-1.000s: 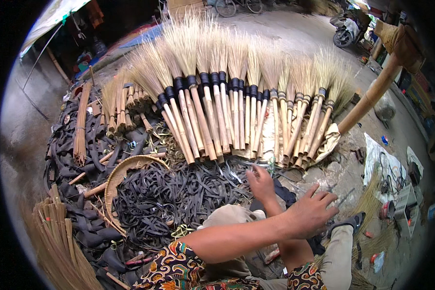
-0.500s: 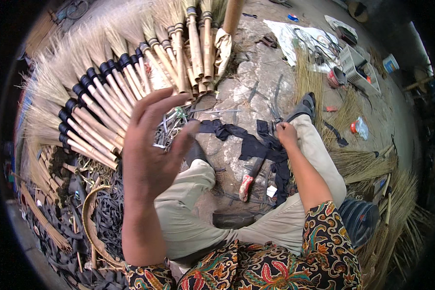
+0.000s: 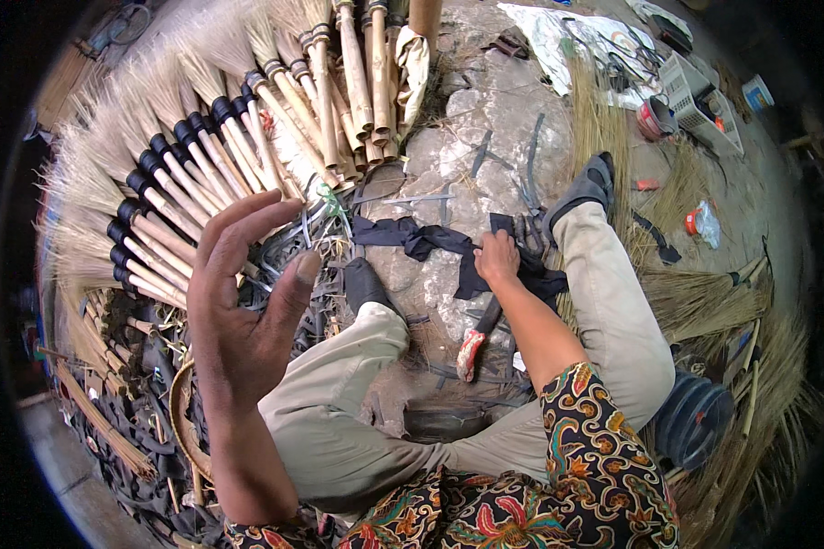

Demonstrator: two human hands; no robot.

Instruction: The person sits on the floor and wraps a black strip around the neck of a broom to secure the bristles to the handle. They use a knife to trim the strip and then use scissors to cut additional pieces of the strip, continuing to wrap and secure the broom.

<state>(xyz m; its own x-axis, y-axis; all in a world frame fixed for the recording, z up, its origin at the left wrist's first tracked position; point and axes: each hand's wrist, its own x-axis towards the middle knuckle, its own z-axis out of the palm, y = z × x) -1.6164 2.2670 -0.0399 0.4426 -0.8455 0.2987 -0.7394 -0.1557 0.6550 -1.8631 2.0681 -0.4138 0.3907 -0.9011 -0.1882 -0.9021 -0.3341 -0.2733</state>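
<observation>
My left hand (image 3: 243,320) is raised in the air over my left knee, thumb and fingers curved apart with nothing between them. My right hand (image 3: 497,259) reaches down between my feet, its fingers closed on a crumpled black cloth (image 3: 435,241). That cloth stretches across the ground from beside my left foot (image 3: 366,284) to near my right foot (image 3: 581,194). Nearer to me lies a knife (image 3: 471,352) with a red and white handle and a dark blade. Part of its blade lies close to my right forearm.
Finished brooms (image 3: 224,128) with bamboo handles fan out at the far left. Black rubber strips (image 3: 142,448) pile up below them beside a round basket rim (image 3: 178,416). Loose straw (image 3: 705,306) and a clear plastic jug (image 3: 696,416) are at right. A white crate (image 3: 705,105) stands far right.
My right hand has moved left, from beside my right foot to the middle of the black cloth. My left hand has shifted slightly left and down, still raised.
</observation>
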